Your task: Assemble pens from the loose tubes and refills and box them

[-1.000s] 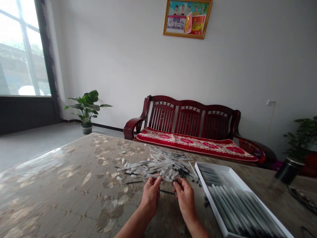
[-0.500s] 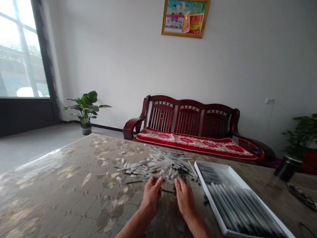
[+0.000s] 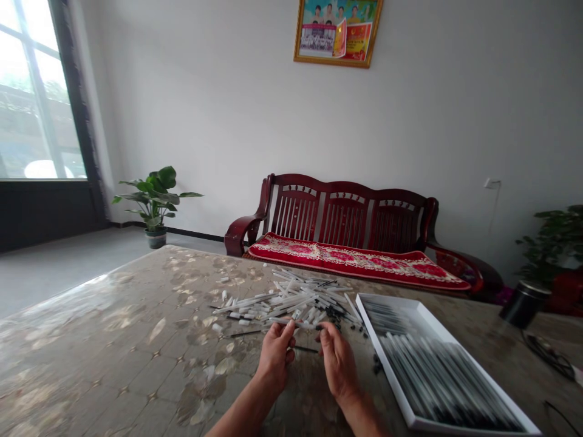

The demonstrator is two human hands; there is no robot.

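Observation:
My left hand (image 3: 276, 354) pinches one end of a clear white pen barrel (image 3: 301, 325) above the table. My right hand (image 3: 336, 360) is closed at the barrel's other end, with a small black piece at its fingertips. Just beyond both hands lies a loose heap of white pen barrels, caps and black parts (image 3: 291, 300). A thin black refill (image 3: 305, 349) lies on the table between my hands.
A white tray (image 3: 416, 419) full of assembled pens sits at the right. The patterned table (image 3: 136, 340) stretches left. A black cup (image 3: 523, 303) and glasses (image 3: 549, 358) stand far right. A red wooden bench (image 3: 350, 243) and potted plant (image 3: 157, 200) are behind.
Both hands stay together on the pen barrel. They shifted slightly, and the right fingers moved back up to the barrel's end.

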